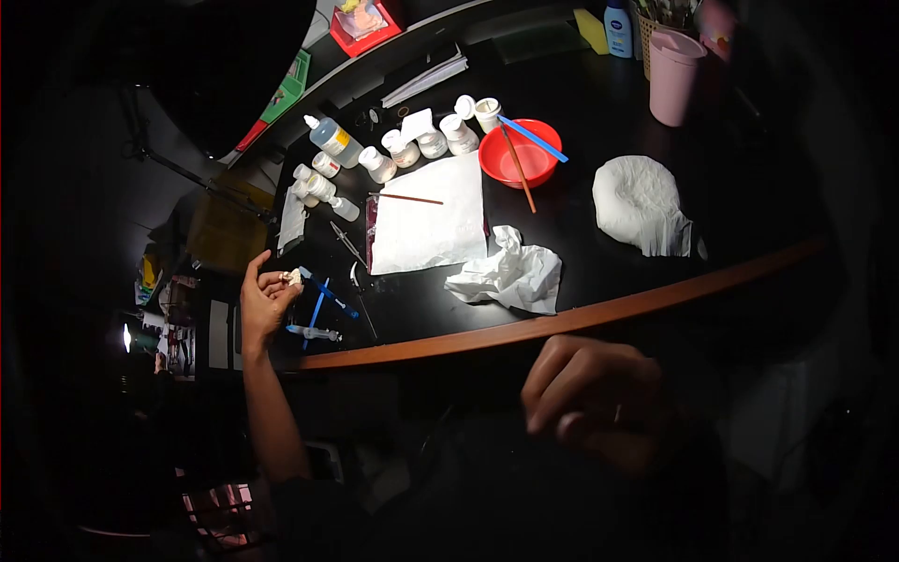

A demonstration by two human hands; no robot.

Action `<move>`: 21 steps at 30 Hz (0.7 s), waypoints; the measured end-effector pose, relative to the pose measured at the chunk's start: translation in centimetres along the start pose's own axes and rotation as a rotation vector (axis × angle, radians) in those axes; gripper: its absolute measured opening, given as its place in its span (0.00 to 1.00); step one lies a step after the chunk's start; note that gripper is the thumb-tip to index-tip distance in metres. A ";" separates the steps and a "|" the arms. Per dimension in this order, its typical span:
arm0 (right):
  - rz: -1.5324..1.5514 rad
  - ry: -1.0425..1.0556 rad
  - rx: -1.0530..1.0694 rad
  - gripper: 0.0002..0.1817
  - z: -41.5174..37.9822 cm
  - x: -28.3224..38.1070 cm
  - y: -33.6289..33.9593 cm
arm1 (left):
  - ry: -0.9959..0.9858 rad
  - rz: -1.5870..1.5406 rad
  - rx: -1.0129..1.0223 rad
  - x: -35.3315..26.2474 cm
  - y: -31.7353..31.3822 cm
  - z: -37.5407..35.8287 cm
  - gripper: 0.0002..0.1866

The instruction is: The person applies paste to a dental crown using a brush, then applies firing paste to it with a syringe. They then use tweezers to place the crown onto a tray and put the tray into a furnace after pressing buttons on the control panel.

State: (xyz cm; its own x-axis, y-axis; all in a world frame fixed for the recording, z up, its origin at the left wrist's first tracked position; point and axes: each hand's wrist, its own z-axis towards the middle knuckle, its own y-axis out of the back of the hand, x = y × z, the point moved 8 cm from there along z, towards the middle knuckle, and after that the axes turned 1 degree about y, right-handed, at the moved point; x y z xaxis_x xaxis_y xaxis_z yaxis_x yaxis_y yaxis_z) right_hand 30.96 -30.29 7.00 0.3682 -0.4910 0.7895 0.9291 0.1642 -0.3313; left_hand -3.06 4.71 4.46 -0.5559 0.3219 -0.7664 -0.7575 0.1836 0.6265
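Note:
My left hand [263, 307], at the left end of the black desk, pinches a small cream-coloured piece [293, 278] between thumb and fingers; its kind is too small to tell. Just beside it lie blue-handled tools [323, 298] and a clear-and-blue tool [314, 332]. My right hand [595, 393] is curled closed in front of the desk's edge, dim and slightly blurred, and whatever it may hold is hidden. A crumpled white tissue [510, 276] lies beyond it on the desk. A thin brush [412, 199] rests on a white paper sheet [431, 229].
Several small white jars [377, 165] and a dropper bottle [332, 140] stand behind the sheet. A red bowl [518, 169] carries a brush [520, 173] and a blue stick [534, 139]. To the right are a white-covered round pad [637, 201] and a pink cup [674, 80]. Wooden edging [562, 323] borders the desk.

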 end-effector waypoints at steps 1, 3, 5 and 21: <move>0.186 -0.049 0.174 0.10 0.7 0.8 -2.0 | 0.010 0.007 -0.003 0.0 0.2 -0.7 0.44; 0.808 -0.460 -0.144 0.17 -0.3 1.8 -5.1 | 0.027 0.008 -0.016 0.1 0.2 -1.8 0.44; 1.008 -0.548 -0.270 0.16 -0.2 3.1 -7.0 | 0.044 -0.001 -0.006 0.5 -0.1 -2.7 0.44; 0.876 -0.540 0.268 0.14 6.9 -3.0 -17.4 | -0.107 0.146 0.004 -0.5 1.3 -4.6 0.45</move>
State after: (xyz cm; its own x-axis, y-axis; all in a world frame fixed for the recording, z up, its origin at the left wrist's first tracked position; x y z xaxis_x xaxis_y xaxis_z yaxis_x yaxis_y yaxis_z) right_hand 13.98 -25.78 13.98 0.8171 0.3237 0.4771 0.2852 0.4922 -0.8224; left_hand -5.36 0.48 4.96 -0.6200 0.4420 -0.6483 -0.6701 0.1316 0.7305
